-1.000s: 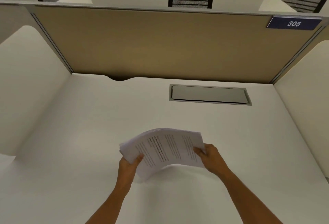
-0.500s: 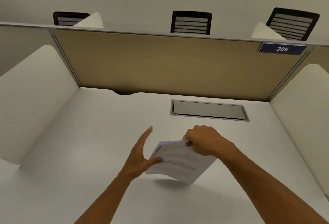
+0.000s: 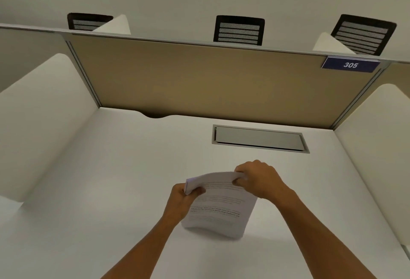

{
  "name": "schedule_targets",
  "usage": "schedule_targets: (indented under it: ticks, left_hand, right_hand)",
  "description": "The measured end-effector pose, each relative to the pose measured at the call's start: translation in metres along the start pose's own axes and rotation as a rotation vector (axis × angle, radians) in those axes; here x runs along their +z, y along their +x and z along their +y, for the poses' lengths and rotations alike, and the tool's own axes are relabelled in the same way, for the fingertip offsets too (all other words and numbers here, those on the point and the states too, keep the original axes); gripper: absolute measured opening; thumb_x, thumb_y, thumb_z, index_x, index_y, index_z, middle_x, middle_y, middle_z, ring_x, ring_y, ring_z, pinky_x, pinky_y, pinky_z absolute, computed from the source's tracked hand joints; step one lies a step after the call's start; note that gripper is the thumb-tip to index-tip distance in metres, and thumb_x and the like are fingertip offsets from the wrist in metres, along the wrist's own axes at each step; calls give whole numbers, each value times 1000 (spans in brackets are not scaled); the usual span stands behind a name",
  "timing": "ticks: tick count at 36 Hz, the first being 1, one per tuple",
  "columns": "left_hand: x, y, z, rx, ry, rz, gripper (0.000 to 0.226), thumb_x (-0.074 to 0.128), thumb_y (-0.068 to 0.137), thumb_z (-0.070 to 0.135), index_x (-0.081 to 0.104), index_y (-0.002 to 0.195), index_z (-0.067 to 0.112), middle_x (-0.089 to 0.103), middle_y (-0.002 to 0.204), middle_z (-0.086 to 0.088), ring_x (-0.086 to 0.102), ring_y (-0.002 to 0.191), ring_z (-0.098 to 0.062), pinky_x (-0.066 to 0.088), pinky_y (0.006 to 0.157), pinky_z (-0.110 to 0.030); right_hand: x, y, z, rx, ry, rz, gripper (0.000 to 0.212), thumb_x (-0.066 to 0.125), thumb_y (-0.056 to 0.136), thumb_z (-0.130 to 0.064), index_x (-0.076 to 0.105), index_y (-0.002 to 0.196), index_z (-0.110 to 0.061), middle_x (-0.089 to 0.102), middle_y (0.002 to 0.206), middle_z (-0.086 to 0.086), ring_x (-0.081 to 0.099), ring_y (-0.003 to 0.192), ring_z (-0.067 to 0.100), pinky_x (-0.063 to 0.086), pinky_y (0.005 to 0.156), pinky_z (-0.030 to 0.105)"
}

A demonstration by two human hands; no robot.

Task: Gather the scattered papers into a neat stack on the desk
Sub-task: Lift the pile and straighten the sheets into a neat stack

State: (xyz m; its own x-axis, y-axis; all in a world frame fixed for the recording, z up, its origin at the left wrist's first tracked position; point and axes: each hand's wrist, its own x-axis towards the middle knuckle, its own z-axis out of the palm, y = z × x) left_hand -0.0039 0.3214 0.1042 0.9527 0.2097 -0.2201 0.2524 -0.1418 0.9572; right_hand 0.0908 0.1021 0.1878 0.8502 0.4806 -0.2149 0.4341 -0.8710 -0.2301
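Observation:
A stack of printed white papers (image 3: 218, 207) stands nearly upright over the white desk (image 3: 111, 179), its lower edge bowed just above or on the surface. My left hand (image 3: 180, 201) pinches the stack's upper left corner. My right hand (image 3: 258, 179) grips the upper right corner from above, fingers curled over the top edge. The sheets look roughly squared together, printed side toward me.
A grey cable flap (image 3: 258, 139) is set into the desk behind the papers. A tan partition (image 3: 210, 79) closes the back, with white side dividers (image 3: 40, 119) left and right. A blue 305 plate (image 3: 350, 65) sits top right. Black chair backs (image 3: 238, 30) show beyond.
The papers went from held flat between both hands to upright. My left hand let go for a moment, fingers apart, and now grips the upper left corner again.

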Motion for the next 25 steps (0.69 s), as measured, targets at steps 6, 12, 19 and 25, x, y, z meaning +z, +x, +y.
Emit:
schedule_targets:
  ticks: [6, 12, 19, 25]
  left_hand:
    - [-7, 0, -4, -12, -93, 106, 17, 70, 72, 44, 77, 84, 35, 76, 83, -5, 72, 80, -26, 59, 72, -43]
    - [-11, 1, -4, -12, -147, 112, 20, 72, 71, 41, 78, 89, 37, 78, 87, 0, 72, 85, -23, 59, 77, -44]
    - [-9, 1, -5, -11, -134, 121, 21, 72, 71, 44, 76, 91, 39, 78, 88, 0, 72, 85, -24, 60, 76, -44]
    - [-7, 1, -10, -6, -120, 85, 17, 75, 72, 41, 74, 88, 47, 77, 91, 9, 73, 85, -15, 61, 72, -33]
  right_hand:
    - [19, -21, 37, 82, 789, 143, 13, 76, 87, -21, 72, 94, -31, 76, 90, -12, 72, 88, 13, 56, 69, 20]
    - [56, -33, 38, 82, 1234, 47, 39, 79, 82, -4, 73, 117, -20, 79, 109, 1, 75, 103, 17, 59, 83, 22]
    - [83, -28, 24, 176, 1182, 68, 27, 78, 86, -18, 78, 98, -42, 79, 104, -11, 74, 95, 6, 59, 76, 17]
    - [96, -23, 12, 247, 1246, 123, 14, 69, 93, -24, 78, 98, -35, 80, 98, -8, 76, 89, 10, 59, 68, 20]
